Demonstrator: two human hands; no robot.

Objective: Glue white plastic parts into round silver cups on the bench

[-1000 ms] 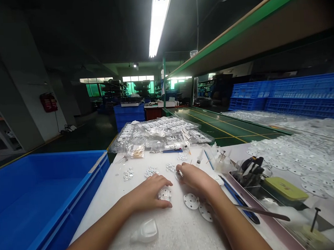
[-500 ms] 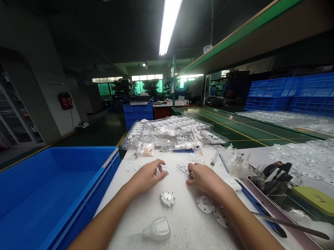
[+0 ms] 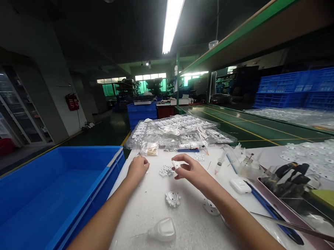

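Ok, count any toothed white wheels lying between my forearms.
1: the toothed white wheel, on the white tabletop just beyond the squeeze bottle. The right forearm may hide others.

Bin [image 3: 83,180]: is standing left of the counter [image 3: 138,233].
Squeeze bottle [image 3: 164,230]: is lying on the counter's near part.
Toothed disc [image 3: 173,199]: is sitting behind the bottle.
Small-parts pile [image 3: 166,171]: is lying behind the disc, between left hand [image 3: 137,168] and right hand [image 3: 188,167].
Gripped part [image 3: 175,164]: is sitting in the right hand.
Bagged trays [image 3: 175,124]: are resting at the counter's far end, behind the swabs [image 3: 152,150].
Tool box [image 3: 281,203]: is standing right, holding handled tools [image 3: 286,169].
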